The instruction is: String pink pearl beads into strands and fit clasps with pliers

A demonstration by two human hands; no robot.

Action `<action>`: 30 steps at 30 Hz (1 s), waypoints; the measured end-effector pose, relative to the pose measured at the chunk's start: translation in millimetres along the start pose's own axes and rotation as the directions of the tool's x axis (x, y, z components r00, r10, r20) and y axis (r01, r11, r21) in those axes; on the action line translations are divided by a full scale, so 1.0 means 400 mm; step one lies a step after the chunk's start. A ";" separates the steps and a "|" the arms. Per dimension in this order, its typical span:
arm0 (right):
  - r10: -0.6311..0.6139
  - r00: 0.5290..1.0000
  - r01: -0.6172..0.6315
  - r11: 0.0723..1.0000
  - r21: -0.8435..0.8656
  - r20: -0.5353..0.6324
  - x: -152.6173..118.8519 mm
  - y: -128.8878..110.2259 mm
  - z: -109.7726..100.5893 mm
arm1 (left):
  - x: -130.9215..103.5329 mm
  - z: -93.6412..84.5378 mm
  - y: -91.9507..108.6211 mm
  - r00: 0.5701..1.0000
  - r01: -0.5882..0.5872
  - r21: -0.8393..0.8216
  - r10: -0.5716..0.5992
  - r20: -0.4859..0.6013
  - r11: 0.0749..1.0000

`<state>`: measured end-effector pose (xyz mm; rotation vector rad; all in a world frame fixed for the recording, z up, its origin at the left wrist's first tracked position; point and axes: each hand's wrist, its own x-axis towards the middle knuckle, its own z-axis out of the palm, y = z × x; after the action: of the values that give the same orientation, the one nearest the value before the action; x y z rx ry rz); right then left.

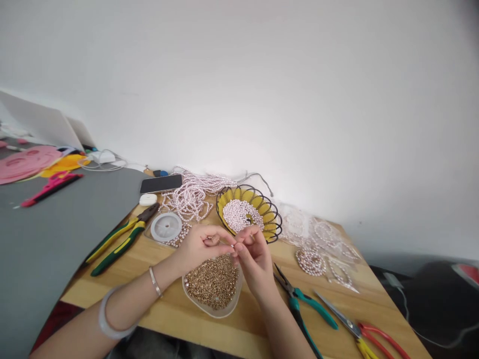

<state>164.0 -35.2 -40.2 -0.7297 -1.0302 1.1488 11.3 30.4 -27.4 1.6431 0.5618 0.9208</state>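
Bead (233, 245): tiny, held between the hands, near the tub (220, 314).
Grip: left hand (198, 244) and right hand (257, 258) both pinch at it, thumb to finger.
Progress: apparently midway; strands (189, 202) lie strung, gold beads (214, 284) remain loose.
Table (168, 319): wooden, with basket (272, 228), green pliers (119, 253), teal pliers (318, 308), scissors (350, 325).
Room: white wall (262, 99) behind, grey desk (108, 199) at left.

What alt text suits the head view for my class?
A person's left hand and right hand pinch something tiny by a bowl of gold beads. Behind is a yellow basket of pale beads; yellow-green pliers lie left, teal pliers and scissors right.
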 end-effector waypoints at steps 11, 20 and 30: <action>0.105 0.993 -0.115 0.974 0.197 0.057 -0.004 -0.002 0.012 | -0.014 0.023 0.011 0.986 0.152 -0.331 -0.119 0.119 0.931; 0.166 0.985 -0.173 0.964 0.200 0.053 -0.011 -0.004 0.008 | -0.023 0.029 0.023 0.968 0.224 -0.481 -0.138 0.208 0.847; 0.211 0.972 -0.229 0.951 0.209 0.104 -0.017 -0.002 0.002 | -0.025 0.035 0.037 0.957 0.243 -0.555 -0.103 0.270 0.796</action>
<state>162.9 -42.1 -41.0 -0.6360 -0.8853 1.4707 15.4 10.6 -17.3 1.0888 0.2261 0.6639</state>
